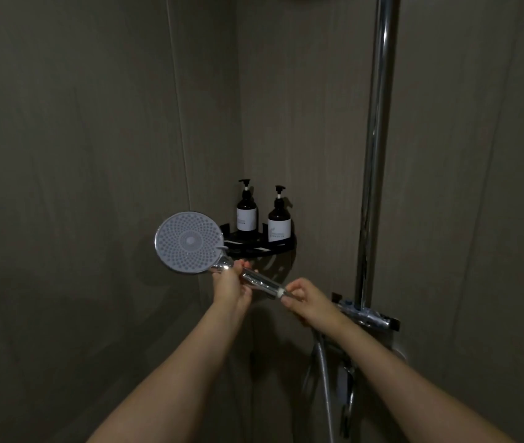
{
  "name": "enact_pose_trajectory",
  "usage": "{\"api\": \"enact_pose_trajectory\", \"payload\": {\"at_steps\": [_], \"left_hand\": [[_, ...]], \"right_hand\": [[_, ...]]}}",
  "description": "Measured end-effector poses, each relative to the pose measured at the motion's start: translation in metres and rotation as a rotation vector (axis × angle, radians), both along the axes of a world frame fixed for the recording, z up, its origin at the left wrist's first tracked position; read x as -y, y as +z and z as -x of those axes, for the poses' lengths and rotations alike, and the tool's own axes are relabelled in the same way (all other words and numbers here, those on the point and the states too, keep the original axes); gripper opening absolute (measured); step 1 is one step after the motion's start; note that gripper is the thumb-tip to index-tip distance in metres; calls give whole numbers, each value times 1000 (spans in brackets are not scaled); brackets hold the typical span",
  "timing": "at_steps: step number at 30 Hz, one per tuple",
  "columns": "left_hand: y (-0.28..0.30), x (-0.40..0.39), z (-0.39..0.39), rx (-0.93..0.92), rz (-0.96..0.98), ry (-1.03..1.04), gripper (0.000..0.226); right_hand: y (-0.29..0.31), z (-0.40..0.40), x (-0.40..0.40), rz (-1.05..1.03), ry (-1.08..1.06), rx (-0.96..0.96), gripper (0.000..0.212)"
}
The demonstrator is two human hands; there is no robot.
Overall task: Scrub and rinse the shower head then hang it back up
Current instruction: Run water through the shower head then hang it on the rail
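The round shower head (189,242) faces me, its grey nozzle plate at centre left, its chrome handle slanting down to the right. My left hand (232,284) grips the handle just below the head. My right hand (307,298) pinches the lower end of the handle by the white ring, where the hose joins. The metal hose (324,378) drops from under my right wrist toward the bottom edge. The chrome riser pole (379,139) stands upright at the right, ending at the mixer bracket (369,316).
A black corner shelf (260,246) holds two dark pump bottles (247,211) (279,219) right behind the shower head. Grey tiled walls meet in the corner above the shelf. The light is dim.
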State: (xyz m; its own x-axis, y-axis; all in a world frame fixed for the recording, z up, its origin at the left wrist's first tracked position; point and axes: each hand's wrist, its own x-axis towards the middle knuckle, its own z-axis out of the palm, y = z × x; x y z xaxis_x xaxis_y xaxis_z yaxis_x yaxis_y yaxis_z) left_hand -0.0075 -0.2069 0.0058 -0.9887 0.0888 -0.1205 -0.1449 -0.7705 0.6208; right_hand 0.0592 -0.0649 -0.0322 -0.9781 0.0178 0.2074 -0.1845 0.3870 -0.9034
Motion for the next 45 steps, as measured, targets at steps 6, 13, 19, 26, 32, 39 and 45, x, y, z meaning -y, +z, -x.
{"api": "enact_pose_trajectory", "payload": {"at_steps": [6,13,19,26,32,39,45], "left_hand": [[-4,1,5,19,-31,-17,36],[-8,1,10,-10,14,-14,48],[-7,-1,12,4,-3,-14,46],[-8,-2,9,17,-16,-16,33],[-9,-3,14,7,-9,-24,39],[-10,-5,18,-5,-1,-19,30],[-15,-6,19,-4,7,-25,34]], "right_hand": [[-3,5,-2,-74,-77,-48,22],[-3,8,-1,-270,-41,-14,27],[-5,8,-5,-170,-49,-19,27],[-7,11,-4,-138,-77,-15,18],[-14,11,-6,-134,-65,-25,45],[-14,16,-7,-229,-79,-108,4],[-9,17,-6,-219,-47,-14,28]]}}
